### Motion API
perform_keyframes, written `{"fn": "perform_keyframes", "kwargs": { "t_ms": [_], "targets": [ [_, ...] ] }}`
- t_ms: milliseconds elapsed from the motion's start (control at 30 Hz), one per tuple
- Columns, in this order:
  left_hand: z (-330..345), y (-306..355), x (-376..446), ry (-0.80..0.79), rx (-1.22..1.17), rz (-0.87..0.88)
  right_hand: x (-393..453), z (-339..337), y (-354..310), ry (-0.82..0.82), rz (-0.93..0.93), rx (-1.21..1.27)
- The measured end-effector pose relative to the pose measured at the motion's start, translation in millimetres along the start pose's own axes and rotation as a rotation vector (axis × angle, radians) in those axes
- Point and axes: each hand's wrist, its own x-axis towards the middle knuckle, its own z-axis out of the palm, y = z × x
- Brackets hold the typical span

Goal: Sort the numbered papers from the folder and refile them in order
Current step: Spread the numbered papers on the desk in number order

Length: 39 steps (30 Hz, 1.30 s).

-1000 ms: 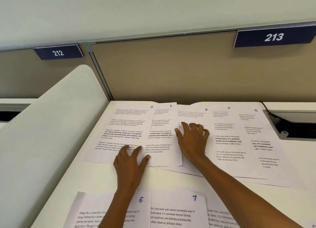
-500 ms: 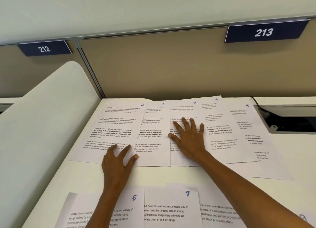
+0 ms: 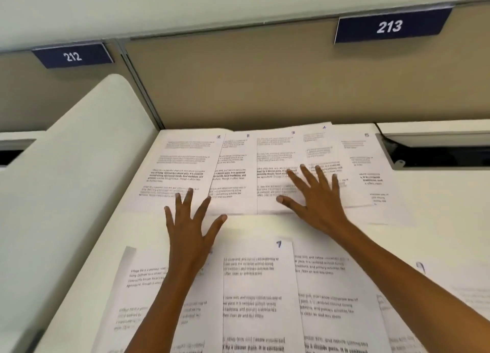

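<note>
Head view: fingers of the left hand [image 3: 189,230] and right hand [image 3: 316,200] are spread flat, pressed on overlapped numbered papers [image 3: 238,172] at 12 o'clock.

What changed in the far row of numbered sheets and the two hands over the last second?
The right hand, flat on sheets 3 and 4, slid them left, closing the fan; sheet 3 now butts against sheet 2. The left hand eased back toward the near edge, its fingers spread at sheet 1. Nothing was gripped or lifted. Sheet 5 and the near row with sheet 7 stayed put.
</note>
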Motion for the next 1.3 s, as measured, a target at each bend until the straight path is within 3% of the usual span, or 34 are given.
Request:
{"fn": "perform_keyframes", "kwargs": {
  "t_ms": [167, 367, 500, 633, 900, 1300],
  "targets": [
    [-27, 20, -88, -0.011, 0.005, -0.117, -107, -9, 12, 0.004, -0.059, -0.016],
    [-38, 54, -171, -0.300, 0.193, -0.347, -211, 2, 11, 0.015, -0.129, -0.104],
    [-52, 53, -195, -0.430, 0.228, -0.453, -255, -8, 28, 0.079, -0.017, -0.157],
    [-70, 47, -209, -0.487, 0.242, -0.494, -288, -17, 55, 0.036, 0.150, -0.154],
    [-73, 50, -227, -0.538, 0.247, -0.469, -310, -11, 63, -0.110, 0.250, -0.154],
    [-89, 31, -226, -0.623, 0.220, -0.528, -299, 3, 36, -0.102, 0.204, -0.125]
  ]
}}
